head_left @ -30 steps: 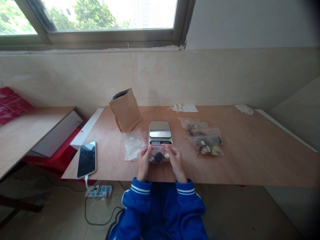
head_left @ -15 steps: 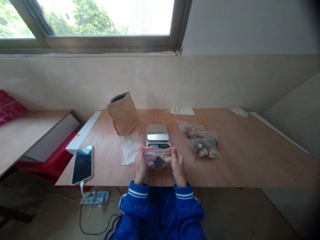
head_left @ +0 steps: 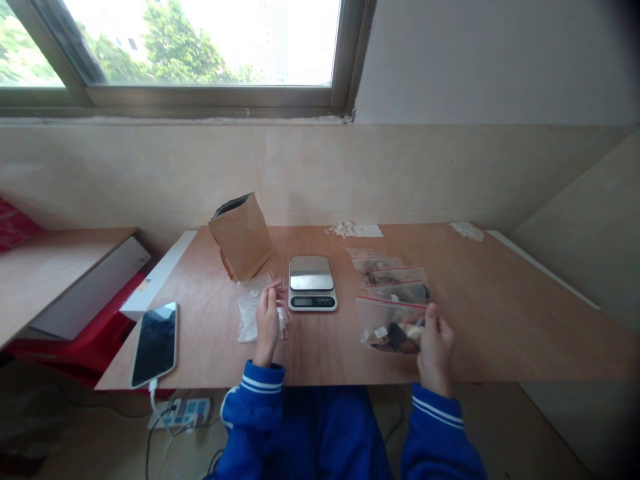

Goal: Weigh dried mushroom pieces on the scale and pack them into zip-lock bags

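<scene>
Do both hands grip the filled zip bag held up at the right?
No, only the right hand grips the filled zip bag, while the left hand is apart from it, across the scale.

On one table (head_left: 490,320) there are one scale (head_left: 313,283), one paper bag (head_left: 241,240), one phone (head_left: 156,343) and two white heaps (head_left: 344,229) (head_left: 467,231); one left hand (head_left: 269,323) and one right hand (head_left: 436,343); one filled clear bag (head_left: 393,327) is held; at least three other filled bags (head_left: 400,291) overlap, their exact number I cannot tell; empty bags (head_left: 249,317) make one pile, not countable; one power strip (head_left: 183,413)
</scene>
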A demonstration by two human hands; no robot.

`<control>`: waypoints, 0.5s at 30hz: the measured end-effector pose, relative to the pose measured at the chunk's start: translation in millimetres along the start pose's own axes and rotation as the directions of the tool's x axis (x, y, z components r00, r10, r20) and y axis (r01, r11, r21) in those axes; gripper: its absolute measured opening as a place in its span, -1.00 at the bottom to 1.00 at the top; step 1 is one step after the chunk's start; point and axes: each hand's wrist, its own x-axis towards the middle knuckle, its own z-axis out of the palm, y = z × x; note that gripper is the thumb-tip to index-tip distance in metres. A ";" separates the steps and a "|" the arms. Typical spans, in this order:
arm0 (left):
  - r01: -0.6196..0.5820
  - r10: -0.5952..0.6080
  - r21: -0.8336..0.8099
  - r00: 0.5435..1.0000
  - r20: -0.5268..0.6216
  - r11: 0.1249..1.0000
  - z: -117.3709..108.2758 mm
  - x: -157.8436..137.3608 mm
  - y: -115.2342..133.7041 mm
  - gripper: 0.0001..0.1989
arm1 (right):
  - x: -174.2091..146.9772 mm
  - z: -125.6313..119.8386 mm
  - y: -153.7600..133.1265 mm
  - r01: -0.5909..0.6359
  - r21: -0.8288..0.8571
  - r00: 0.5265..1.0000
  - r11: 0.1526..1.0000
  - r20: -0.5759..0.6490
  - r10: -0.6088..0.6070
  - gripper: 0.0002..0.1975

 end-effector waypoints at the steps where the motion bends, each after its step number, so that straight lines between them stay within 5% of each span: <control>1: 0.005 -0.004 0.048 1.000 -0.006 0.999 0.3 10.1 -2.1 -0.58 | 14.9 -9.1 3.9 0.005 -0.036 1.000 0.999 0.012 -0.004 -0.35; 4: 0.127 -0.140 0.317 0.990 0.018 0.940 9.0 39.1 -6.9 -0.52 | 48.8 -20.3 10.3 0.096 -0.163 0.994 0.982 0.070 -0.086 -0.29; 6: 0.177 -0.207 0.367 0.977 0.045 0.913 18.7 53.5 -9.7 -0.47 | 57.1 -16.6 9.8 0.231 -0.301 0.970 0.925 0.001 -0.242 -0.25; 9: 0.202 -0.262 0.397 0.960 0.103 0.895 32.1 64.8 -15.0 -0.40 | 44.4 -4.7 5.5 0.390 -0.567 0.830 0.725 -0.124 -0.544 -0.27; 11: 0.203 -0.278 0.405 0.951 0.136 0.891 37.9 66.8 -19.1 -0.38 | 24.3 3.6 4.2 0.450 -0.656 0.769 0.606 -0.060 -0.636 -0.32; 15: 0.200 -0.272 0.369 0.950 0.154 0.908 41.9 65.5 -26.6 -0.32 | -11.7 18.9 12.4 0.460 -0.686 0.834 0.564 0.115 -0.539 -0.34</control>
